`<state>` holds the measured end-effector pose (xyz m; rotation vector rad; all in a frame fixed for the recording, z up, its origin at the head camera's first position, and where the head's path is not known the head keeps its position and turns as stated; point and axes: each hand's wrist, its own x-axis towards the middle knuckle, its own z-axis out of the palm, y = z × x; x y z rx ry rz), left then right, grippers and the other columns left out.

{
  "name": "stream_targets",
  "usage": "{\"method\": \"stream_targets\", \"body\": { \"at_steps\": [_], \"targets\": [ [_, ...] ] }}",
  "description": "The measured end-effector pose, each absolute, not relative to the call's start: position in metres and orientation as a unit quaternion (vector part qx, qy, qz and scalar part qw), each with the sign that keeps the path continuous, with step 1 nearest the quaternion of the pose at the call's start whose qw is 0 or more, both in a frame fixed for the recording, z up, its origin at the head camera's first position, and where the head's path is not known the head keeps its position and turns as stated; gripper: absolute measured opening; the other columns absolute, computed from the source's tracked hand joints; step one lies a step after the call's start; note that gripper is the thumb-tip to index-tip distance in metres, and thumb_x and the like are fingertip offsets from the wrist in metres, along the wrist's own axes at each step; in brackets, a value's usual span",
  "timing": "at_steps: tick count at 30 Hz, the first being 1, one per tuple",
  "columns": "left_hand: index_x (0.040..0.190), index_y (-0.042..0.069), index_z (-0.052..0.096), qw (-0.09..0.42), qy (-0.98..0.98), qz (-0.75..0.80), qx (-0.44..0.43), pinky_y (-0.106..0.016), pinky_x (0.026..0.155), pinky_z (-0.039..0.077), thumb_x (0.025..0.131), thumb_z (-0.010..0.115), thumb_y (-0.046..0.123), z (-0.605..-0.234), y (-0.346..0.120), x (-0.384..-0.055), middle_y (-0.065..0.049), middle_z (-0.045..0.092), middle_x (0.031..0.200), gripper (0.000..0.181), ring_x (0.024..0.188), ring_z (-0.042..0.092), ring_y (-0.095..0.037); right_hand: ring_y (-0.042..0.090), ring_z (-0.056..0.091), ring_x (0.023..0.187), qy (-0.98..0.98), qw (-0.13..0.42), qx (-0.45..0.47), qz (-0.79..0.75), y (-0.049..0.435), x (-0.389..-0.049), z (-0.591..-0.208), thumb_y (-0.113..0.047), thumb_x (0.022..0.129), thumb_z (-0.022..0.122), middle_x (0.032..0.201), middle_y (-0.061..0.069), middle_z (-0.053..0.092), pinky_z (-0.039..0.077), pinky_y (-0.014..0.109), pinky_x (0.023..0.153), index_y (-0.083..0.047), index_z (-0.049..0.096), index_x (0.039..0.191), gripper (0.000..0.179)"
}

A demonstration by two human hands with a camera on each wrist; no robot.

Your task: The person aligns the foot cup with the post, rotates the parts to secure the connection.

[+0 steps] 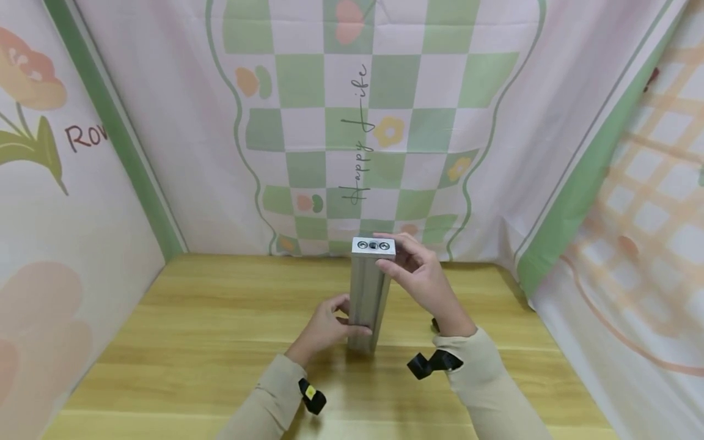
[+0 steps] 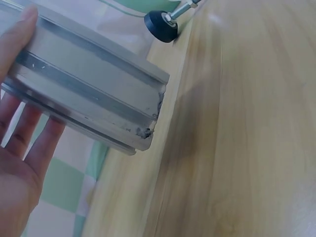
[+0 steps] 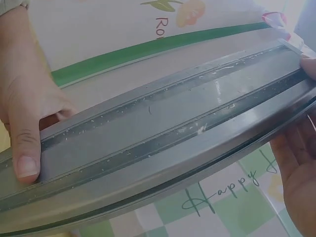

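A grooved aluminium profile [image 1: 364, 299] stands upright between both hands in the head view, its lower end close over the wooden table. My left hand [image 1: 326, 329] grips it low down, thumb across the near face and fingers behind. Near the top, my right hand [image 1: 422, 274] holds it between thumb and fingers from the right. A bright end plate [image 1: 374, 251] with round bolts or holes caps the top. Dark grime [image 2: 144, 132] clings to the lower end in the left wrist view. Pale specks lie along the grooves of the profile [image 3: 163, 121] in the right wrist view.
The wooden table [image 1: 220, 318] spreads beneath, with printed curtains [image 1: 308, 153] behind and at both sides. A black levelling foot [image 2: 162, 27] with a threaded metal stud shows beyond the profile's end in the left wrist view. Black camera mounts [image 1: 434, 363] sit on both wrists.
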<state>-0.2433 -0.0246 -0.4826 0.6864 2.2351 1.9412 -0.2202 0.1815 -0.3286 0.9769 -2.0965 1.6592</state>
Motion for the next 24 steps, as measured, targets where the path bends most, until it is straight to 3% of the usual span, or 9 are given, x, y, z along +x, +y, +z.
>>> {"method": "stream_targets", "body": {
  "at_steps": [13,24],
  "targets": [
    [0.116,0.019,0.069,0.034,0.746,0.63,0.212,-0.034,0.077,0.059,0.071,0.093,0.02,-0.487,-0.028,-0.248,-0.002,0.066,0.097,0.051,0.092,0.062,-0.021,0.023,0.064,0.097,-0.721,0.122,0.351,0.585,0.182,-0.222,-0.337,-0.004,0.094,0.07,0.118,0.015,0.063,0.054,0.024,0.072,0.003,0.058,0.133,0.041],
    [0.121,0.021,0.068,0.033,0.749,0.626,0.213,-0.036,0.078,0.058,0.072,0.093,0.015,-0.491,-0.029,-0.247,0.001,0.067,0.098,0.055,0.093,0.061,-0.02,0.022,0.062,0.093,-0.729,0.121,0.333,0.585,0.182,-0.221,-0.342,-0.001,0.095,0.068,0.116,0.013,0.063,0.052,0.023,0.068,0.001,0.059,0.133,0.039]
  ]
}}
